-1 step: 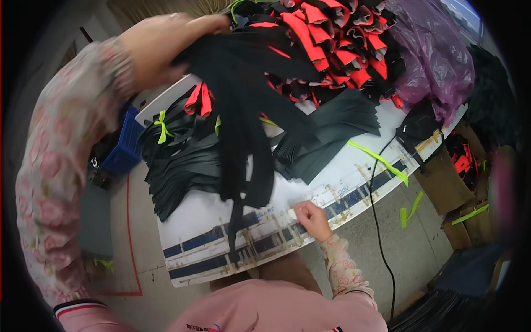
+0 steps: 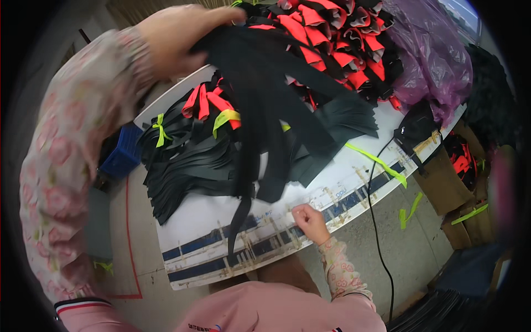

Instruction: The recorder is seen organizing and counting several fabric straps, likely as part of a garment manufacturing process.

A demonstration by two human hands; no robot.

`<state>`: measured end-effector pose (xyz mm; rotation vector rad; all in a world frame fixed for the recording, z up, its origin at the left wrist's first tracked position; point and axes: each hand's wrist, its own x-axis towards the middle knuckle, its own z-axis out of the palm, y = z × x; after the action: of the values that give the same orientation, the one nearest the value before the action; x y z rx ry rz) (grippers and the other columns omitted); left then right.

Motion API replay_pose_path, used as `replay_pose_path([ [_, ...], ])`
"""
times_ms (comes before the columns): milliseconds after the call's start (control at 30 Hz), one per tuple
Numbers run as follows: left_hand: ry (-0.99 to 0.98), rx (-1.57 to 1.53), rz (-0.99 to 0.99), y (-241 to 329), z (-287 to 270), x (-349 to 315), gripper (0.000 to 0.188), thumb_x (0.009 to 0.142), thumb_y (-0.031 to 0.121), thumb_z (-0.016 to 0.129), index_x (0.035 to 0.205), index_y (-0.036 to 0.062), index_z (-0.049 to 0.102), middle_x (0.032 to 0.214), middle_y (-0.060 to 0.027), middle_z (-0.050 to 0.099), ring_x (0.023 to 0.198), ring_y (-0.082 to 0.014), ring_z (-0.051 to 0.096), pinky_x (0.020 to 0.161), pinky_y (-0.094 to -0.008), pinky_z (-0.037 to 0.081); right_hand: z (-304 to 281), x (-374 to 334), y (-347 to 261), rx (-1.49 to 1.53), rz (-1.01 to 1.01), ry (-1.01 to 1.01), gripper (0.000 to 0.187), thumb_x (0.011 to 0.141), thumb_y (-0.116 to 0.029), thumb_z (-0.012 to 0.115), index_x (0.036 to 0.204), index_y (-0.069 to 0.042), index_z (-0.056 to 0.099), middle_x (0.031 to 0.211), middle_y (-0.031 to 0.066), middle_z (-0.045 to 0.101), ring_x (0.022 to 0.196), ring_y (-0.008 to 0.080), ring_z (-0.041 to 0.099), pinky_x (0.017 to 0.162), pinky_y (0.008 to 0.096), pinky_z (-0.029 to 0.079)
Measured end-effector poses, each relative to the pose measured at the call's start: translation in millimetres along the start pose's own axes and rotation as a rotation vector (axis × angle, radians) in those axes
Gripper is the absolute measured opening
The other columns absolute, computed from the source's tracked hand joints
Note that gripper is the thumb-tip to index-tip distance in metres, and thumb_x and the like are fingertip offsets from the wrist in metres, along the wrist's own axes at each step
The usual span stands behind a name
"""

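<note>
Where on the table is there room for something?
Two bare patches of table: between the left stack and blue bands, and between the right stack and yellow ribbon. Strips from the left hand crowd the middle; the red-black pile and purple bag fill the back.

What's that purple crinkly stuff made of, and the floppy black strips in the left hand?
The purple stuff looks like thin, shiny plastic: it's wrinkled and catches light. The black strips hanging from the left hand look matte and droop softly, maybe fabric or thin rubber; I can't tell which.
</note>
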<state>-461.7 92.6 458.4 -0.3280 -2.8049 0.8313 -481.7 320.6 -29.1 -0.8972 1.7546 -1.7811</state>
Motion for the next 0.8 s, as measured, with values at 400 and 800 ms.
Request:
replay_pose_path([
  [400,0.063,-0.582,-0.712,118.0,297.7,157.4,0.054,0.078,0.015,0.069,0.128,0.009,0.05,0.112,-0.0212,0.066,0.107,-0.0364,0.064,0.093,-0.0451,0.051,-2.5,-12.0,1.6,0.059,0.068,-0.019,0.009,0.093,-0.004,0.064,0.102,-0.001,0.064,0.068,-0.0042,0.053,0.061,0.0024,0.047,0.058,0.0202,0.047],
  [800,0.06,-1.058,-0.308,192.2,351.6,32.4,0.031,0.087,0.031,0.066,0.109,0.0104,0.06,0.093,-0.0156,0.064,0.086,-0.0377,0.062,0.076,-0.0464,0.049,-8.9,-7.4,-7.7,0.05,0.082,-0.001,0.011,0.092,-0.001,0.063,0.103,0.0,0.064,0.072,-0.0015,0.059,0.063,0.0034,0.052,0.058,0.0203,0.044],
])
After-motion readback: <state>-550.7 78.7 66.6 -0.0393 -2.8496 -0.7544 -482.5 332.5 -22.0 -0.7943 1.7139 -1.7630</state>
